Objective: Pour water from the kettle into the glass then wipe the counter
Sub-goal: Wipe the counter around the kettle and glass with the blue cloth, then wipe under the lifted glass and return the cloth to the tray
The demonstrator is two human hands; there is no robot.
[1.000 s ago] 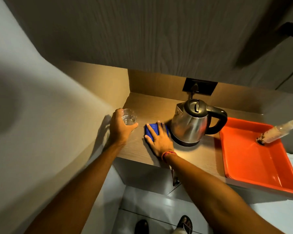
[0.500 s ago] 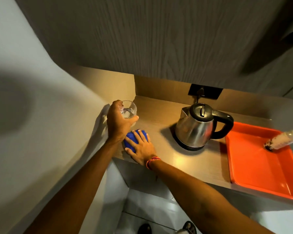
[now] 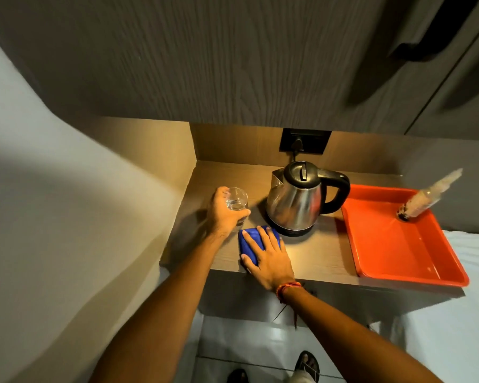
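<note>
A steel kettle (image 3: 295, 201) with a black lid and handle stands on its base in the middle of the wooden counter (image 3: 318, 252). My left hand (image 3: 223, 214) grips a clear glass (image 3: 236, 199) holding some water, lifted just off the counter left of the kettle. My right hand (image 3: 268, 255) lies flat, fingers spread, pressing a folded blue cloth (image 3: 249, 243) on the counter near its front edge, just in front of the kettle base.
An orange tray (image 3: 393, 244) sits at the right of the counter with a bottle (image 3: 423, 199) leaning in its far corner. A wall socket (image 3: 304, 140) with the kettle cord is behind. A cabinet hangs low overhead; a wall closes the left side.
My right hand slid the blue cloth left under the raised glass, then back right toward the kettle base. My left hand kept the glass raised and shifted slightly.
</note>
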